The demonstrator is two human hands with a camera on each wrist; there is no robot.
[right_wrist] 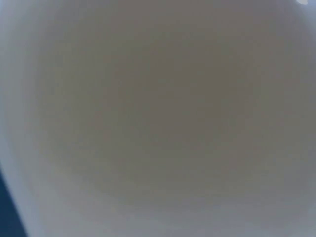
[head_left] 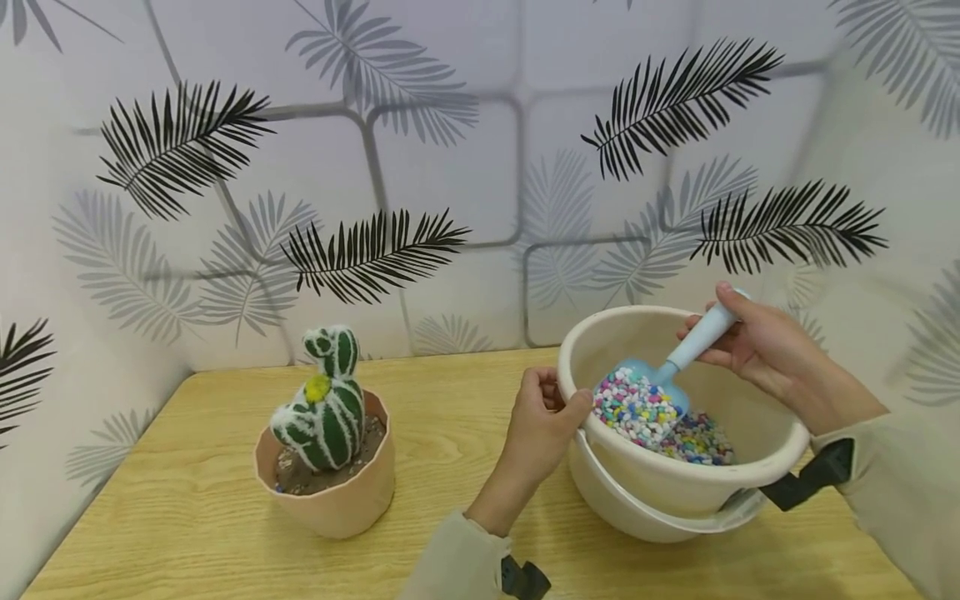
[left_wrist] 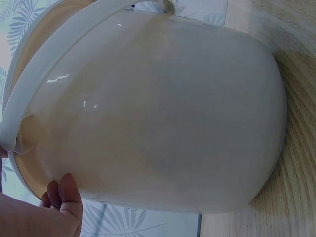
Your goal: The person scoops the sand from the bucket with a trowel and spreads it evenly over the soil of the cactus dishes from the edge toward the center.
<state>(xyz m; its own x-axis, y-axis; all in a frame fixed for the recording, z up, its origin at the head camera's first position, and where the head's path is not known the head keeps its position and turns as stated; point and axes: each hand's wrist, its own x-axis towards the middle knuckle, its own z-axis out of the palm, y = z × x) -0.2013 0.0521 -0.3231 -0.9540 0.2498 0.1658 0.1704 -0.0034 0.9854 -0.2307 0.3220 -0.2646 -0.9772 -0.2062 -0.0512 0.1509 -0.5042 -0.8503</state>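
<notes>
My right hand (head_left: 765,342) grips the handle of a light blue scoop (head_left: 701,337), whose bowl is heaped with small multicoloured pebbles (head_left: 633,404). The scoop is inside a cream bucket (head_left: 772,467), above more coloured pebbles (head_left: 701,440) at the bottom. With thumb and fingers my left hand (head_left: 540,425) holds the bucket's left rim. In the left wrist view the bucket's side (left_wrist: 163,113) fills most of the picture, with its white handle (left_wrist: 54,54) hanging across. The right wrist view shows only a blurred pale surface (right_wrist: 163,118).
To the left stands a peach flowerpot (head_left: 345,504) holding brown soil and a green cactus (head_left: 333,417) with white fuzz and a yellow flower. Both pot and bucket stand on a wood-grain table (head_left: 217,492). A leaf-patterned wall covering (head_left: 465,183) rises behind the table.
</notes>
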